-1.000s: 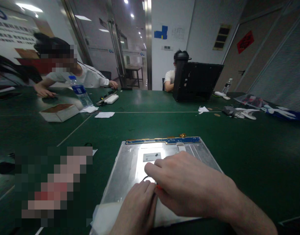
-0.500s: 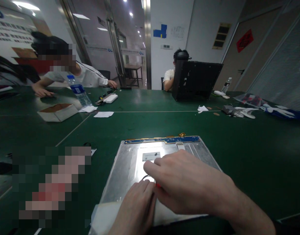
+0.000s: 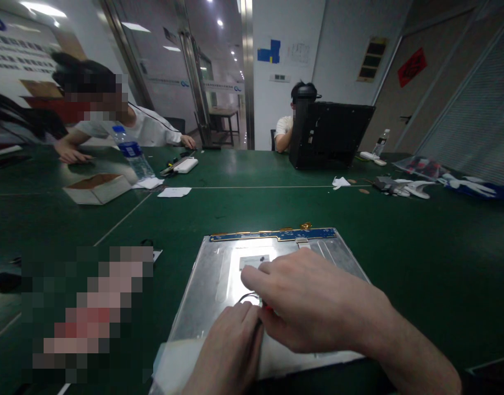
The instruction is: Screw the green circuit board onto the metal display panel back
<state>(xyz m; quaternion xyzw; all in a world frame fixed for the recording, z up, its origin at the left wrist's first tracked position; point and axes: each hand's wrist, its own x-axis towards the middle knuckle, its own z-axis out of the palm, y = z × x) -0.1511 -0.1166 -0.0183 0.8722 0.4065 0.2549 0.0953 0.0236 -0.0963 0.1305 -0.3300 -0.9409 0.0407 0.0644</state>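
Observation:
A flat silver metal display panel (image 3: 206, 285) lies in front of me, with a narrow blue circuit board (image 3: 244, 237) along its far edge. My right hand (image 3: 309, 299) is closed over the middle of the panel, and a bit of a red object (image 3: 267, 306) shows under its fingers; its kind is hidden. Close against it, my left hand (image 3: 231, 343) is closed too, its fingertips pressed together. A thin dark wire (image 3: 247, 297) curves out by the fingertips. What the left fingers pinch is hidden. White sheet material (image 3: 178, 359) covers the panel's near edge.
On the green table (image 3: 235, 206) stand an open box (image 3: 98, 189), a water bottle (image 3: 132, 153) and a black monitor-like unit (image 3: 334, 134). Gloves (image 3: 400, 187) lie at the right. Two people sit across the table. A blurred-out patch covers the left foreground.
Both hands stay over the same spot on the panel. My right hand has tilted very slightly, and less of the red object shows.

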